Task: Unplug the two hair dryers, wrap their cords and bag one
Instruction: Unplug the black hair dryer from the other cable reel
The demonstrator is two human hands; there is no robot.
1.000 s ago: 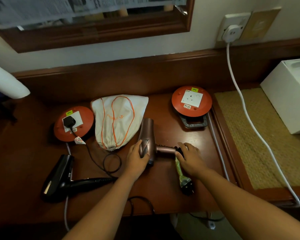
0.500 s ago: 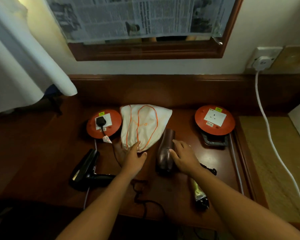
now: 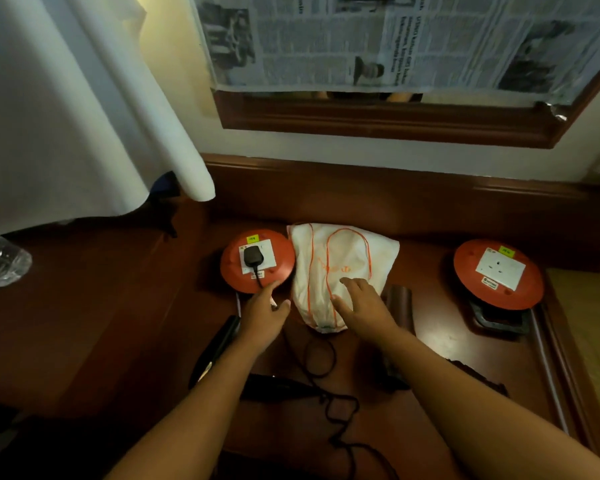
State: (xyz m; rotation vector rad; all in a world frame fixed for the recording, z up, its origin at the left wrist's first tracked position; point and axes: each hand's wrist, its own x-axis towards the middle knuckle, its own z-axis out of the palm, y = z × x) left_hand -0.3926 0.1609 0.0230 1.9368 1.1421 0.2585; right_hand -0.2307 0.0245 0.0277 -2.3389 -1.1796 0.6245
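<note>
A white drawstring bag (image 3: pixel 340 268) with orange cord lies on the wooden desk between two orange socket reels. My right hand (image 3: pixel 359 301) rests on the bag with fingers spread. My left hand (image 3: pixel 265 308) reaches with straight fingers toward the left reel (image 3: pixel 281 268), just below the black plug (image 3: pixel 253 257) seated in its socket. The black hair dryer (image 3: pixel 219 344) lies under my left forearm, its black cord (image 3: pixel 317 358) looping across the desk. The brown hair dryer (image 3: pixel 399 306) lies right of my right hand, partly hidden by my arm.
The right orange reel (image 3: pixel 465 268) has a bare white socket (image 3: pixel 500 268). A white cloth (image 3: pixel 84 98) hangs at the upper left, with a plastic bottle (image 3: pixel 0 261) below it. A newspaper-covered mirror (image 3: pixel 395 39) is on the wall. A woven mat (image 3: pixel 593 323) lies far right.
Both hands left the brown hair dryer. My right hand moved onto the bag, my left hand from the bag toward the left reel's plug. The view tilted up and left.
</note>
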